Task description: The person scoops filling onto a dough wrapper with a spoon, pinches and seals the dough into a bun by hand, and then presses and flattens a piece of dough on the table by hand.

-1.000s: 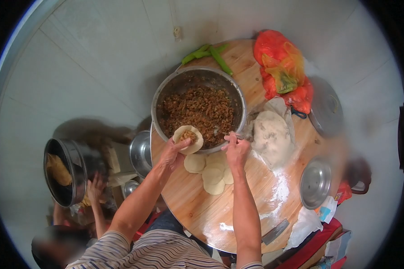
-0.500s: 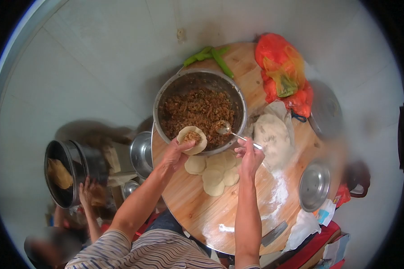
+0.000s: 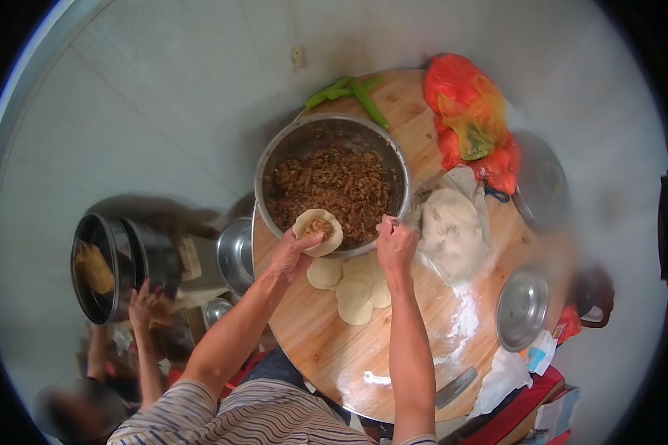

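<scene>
Left hand (image 3: 291, 254): fingers partly closed, thumb over the edge of a round wrapper (image 3: 333, 236) with a lump of filling (image 3: 318, 228) in it, at the near rim of the bowl (image 3: 335, 129). Right hand (image 3: 398, 242): fingers curled in tight, also at that rim (grip hidden, can't tell what's in it). Bowl has brown mince (image 3: 330, 182), sits on the surface (image 3: 312, 326). Overlapping flat rounds (image 3: 355, 293) just below bowl; dough (image 3: 453, 231) right of it, peppers (image 3: 369, 104) behind. Cleaver (image 3: 456, 388) near front edge. Another person's hand (image 3: 143, 302) by dark pans (image 3: 158, 256), left.
</scene>
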